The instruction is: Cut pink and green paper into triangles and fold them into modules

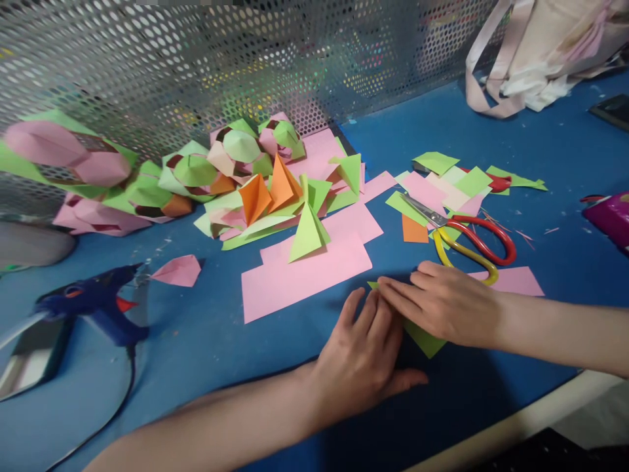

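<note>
A green paper piece lies flat on the blue table near the front edge, mostly covered by both hands. My left hand rests flat with its fingers stretched onto the paper. My right hand lies over the paper from the right, fingers extended and pressing down beside the left fingertips. Only the paper's lower corner and a small tip at the top left show.
Pink paper sheets lie just beyond the hands. Red and yellow scissors sit among paper scraps at right. Folded green, pink and orange shapes pile along the perforated metal wall. A blue glue gun lies left; a bag back right.
</note>
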A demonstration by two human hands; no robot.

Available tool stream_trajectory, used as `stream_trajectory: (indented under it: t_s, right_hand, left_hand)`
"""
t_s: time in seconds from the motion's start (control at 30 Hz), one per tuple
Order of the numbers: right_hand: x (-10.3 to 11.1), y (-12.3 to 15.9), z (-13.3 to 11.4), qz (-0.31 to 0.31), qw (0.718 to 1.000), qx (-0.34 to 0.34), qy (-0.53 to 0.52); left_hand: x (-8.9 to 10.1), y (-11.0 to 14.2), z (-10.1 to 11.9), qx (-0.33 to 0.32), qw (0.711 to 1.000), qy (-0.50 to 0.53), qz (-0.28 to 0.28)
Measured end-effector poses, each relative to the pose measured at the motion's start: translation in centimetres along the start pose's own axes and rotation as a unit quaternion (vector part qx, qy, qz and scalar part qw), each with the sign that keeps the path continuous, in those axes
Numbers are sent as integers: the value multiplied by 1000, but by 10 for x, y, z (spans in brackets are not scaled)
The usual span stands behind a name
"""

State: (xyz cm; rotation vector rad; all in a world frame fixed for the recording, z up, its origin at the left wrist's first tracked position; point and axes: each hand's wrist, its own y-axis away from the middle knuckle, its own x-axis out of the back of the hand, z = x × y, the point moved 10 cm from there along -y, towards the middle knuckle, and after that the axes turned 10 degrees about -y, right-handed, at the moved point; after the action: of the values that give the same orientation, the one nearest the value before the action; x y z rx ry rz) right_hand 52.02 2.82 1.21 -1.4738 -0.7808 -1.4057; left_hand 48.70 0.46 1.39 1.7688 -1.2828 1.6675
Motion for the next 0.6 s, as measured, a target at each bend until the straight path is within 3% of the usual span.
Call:
stream_trajectory:
  t_s: [0.13,0.3,0.5,0.6]
  right_hand:
    - [-8,34,-6,-55,996,-6,73]
    - [0,71,-6,-71,993,-75,56]
    - [21,56,-5,-30,990,-106,84]
    - [16,42,-12,-15,993,-94,66]
  left_hand:
    - [2,0,0,-9,1000,-1,10]
    - [2,-2,0,-6,1000,7,16]
    - [-3,-6,-4,-9,1000,11,-14]
    - [-7,-8,-3,-26,999,8,-33]
